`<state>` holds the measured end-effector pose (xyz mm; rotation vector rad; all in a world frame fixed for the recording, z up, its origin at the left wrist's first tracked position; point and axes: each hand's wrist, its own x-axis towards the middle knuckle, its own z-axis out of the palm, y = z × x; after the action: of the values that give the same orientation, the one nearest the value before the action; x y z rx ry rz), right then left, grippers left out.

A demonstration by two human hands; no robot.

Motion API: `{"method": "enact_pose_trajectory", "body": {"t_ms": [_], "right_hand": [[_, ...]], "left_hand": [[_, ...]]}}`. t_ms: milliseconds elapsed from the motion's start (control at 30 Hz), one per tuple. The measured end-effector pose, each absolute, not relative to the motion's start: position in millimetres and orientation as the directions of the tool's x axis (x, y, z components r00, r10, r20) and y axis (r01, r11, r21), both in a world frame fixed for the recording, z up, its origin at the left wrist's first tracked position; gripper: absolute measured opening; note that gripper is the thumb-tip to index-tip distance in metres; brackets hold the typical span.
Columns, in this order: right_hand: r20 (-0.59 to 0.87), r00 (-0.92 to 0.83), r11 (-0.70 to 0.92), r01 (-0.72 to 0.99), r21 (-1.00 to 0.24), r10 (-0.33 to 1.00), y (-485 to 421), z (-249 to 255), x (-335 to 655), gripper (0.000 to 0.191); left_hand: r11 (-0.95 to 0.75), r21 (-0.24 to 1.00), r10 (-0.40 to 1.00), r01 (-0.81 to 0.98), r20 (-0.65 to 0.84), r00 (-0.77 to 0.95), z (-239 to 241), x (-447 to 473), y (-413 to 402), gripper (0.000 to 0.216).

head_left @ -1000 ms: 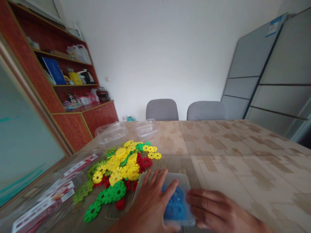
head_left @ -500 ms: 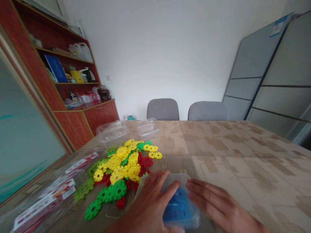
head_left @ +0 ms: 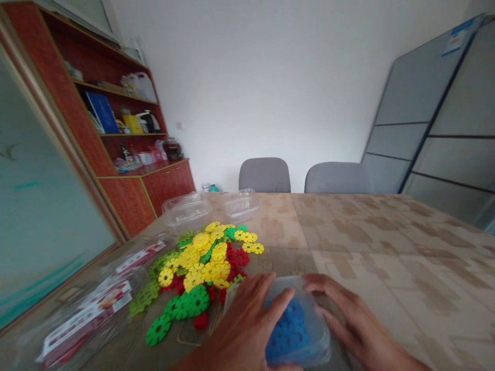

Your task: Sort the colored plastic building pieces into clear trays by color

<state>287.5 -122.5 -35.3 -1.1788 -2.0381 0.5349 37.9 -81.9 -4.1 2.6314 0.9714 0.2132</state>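
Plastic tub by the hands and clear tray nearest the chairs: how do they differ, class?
The plastic tub is up close, touched by the left hand and right hand; the clear tray sits far back on the table, untouched. The tub looks cloudy, with blue pieces showing through; the tray looks clearer, with no blue inside. Both are see-through plastic.

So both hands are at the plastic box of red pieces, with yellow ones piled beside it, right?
Not quite: the head view shows blue pieces in the plastic box, not red. The left hand and right hand are at it, with yellow pieces piled beside it.
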Motion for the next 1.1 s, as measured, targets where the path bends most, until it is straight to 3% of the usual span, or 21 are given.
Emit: {"method": "enact_pose_trajectory", "body": {"t_ms": [100,167,300,433,600,767,867,1000,1100], "right_hand": [[0.297,-0.290,0.388,0.336,-0.858,0.910,-119.0,-39.8,282.3,0.030],[0.259,-0.294,0.320,0.185,-0.929,0.920,-116.1,-42.6,277.6,0.026],[0.221,-0.231,0.237,0.043,-0.971,0.948,-111.9,-46.5,272.1,0.021],[0.134,-0.177,0.126,-0.056,-0.990,0.975,-111.4,-51.1,273.7,0.018],[-0.041,-0.131,-0.068,-0.204,-0.977,0.990,-112.9,-49.7,274.8,0.022],[-0.230,-0.248,-0.273,-0.154,-0.950,0.941,-114.7,-23.6,281.0,0.044],[-0.292,-0.320,-0.344,-0.119,-0.931,0.901,-114.4,-8.5,288.1,0.047],[-0.240,-0.223,-0.246,0.002,-0.969,0.945,-107.6,-7.5,289.9,0.026],[-0.141,-0.193,-0.108,0.175,-0.979,0.971,-99.5,-15.1,283.8,0.037]], "left_hand": [[-0.796,0.326,0.568,0.510,0.111,0.815,-2.1,43.0,-82.1,0.072],[-0.850,0.296,0.491,0.435,0.149,0.858,1.9,46.4,-83.3,0.058],[-0.874,0.204,0.476,0.441,0.174,0.862,3.6,50.2,-88.0,0.041],[-0.855,0.090,0.518,0.510,0.196,0.833,-11.8,47.2,-86.0,0.043],[-0.856,0.135,0.516,0.498,0.254,0.818,-21.0,41.6,-78.7,0.056],[-0.872,0.147,0.490,0.467,0.246,0.837,-16.5,44.0,-78.3,0.059],[-0.877,0.133,0.481,0.462,0.233,0.845,-19.2,46.8,-79.4,0.061],[-0.867,0.160,0.497,0.471,0.223,0.839,-22.2,47.6,-80.6,0.063],[-0.849,0.186,0.523,0.494,0.172,0.835,-18.9,47.5,-81.5,0.067]]}}
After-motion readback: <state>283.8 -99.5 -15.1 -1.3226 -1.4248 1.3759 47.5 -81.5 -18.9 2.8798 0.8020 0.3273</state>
